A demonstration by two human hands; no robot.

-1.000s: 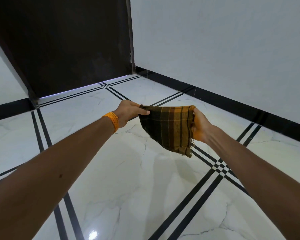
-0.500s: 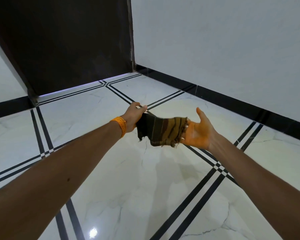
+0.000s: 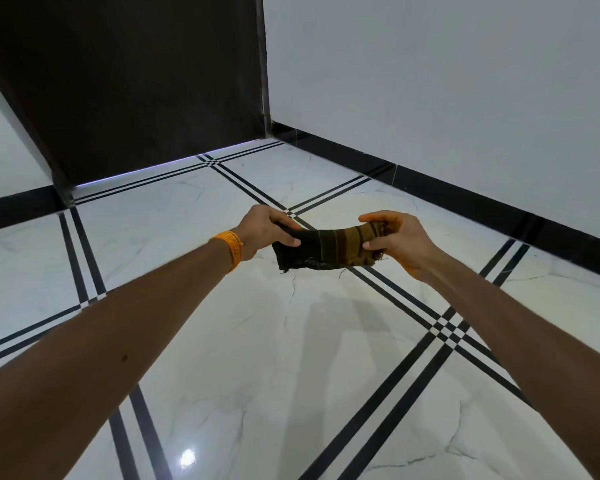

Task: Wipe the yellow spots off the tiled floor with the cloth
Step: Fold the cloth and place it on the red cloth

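A dark brown and orange checked cloth point(image 3: 329, 249) is folded into a narrow band and held in the air above the white marble-look tiled floor point(image 3: 257, 358). My left hand point(image 3: 265, 230), with an orange thread band at the wrist, grips the cloth's left end. My right hand point(image 3: 395, 242) grips its right end, fingers curled over the top and thumb underneath. I see no yellow spots on the visible tiles; a faint yellowish tint lies on the floor beyond the hands.
Black double stripes point(image 3: 406, 368) cross the floor. A dark door or panel point(image 3: 136, 81) stands at the back left. A white wall point(image 3: 447, 81) with a black skirting point(image 3: 465, 202) runs along the right. A light glare point(image 3: 187, 457) shows near the bottom.
The cloth, first spread open between both hands, has been folded over into a narrow band. My right hand, open-palmed half a second ago, now curls round the cloth's right end.
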